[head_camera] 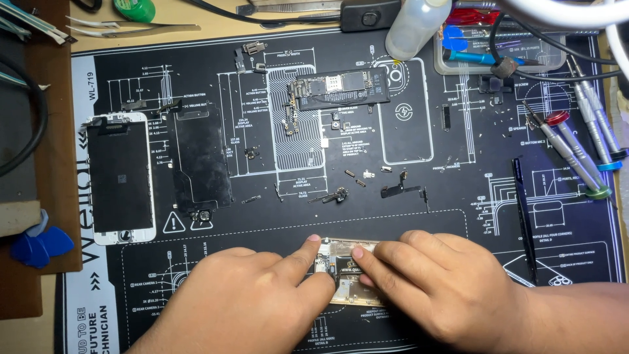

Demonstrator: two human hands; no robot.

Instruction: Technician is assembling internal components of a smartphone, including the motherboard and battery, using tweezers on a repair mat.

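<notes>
Pinching a phone frame [350,278] from both sides, the left hand [246,298] and right hand [432,285] meet at near centre of the counter [458,223]. Each grip presses fingertips on the frame, whose long axis seems to run near to far. It looks metallic, flat, pale. Farther off lie a glossy screen [121,177], a logic board [341,88] and steel screwdrivers [576,147].

Both hands cover most of the phone frame [347,278] (perhaps gold).
</notes>
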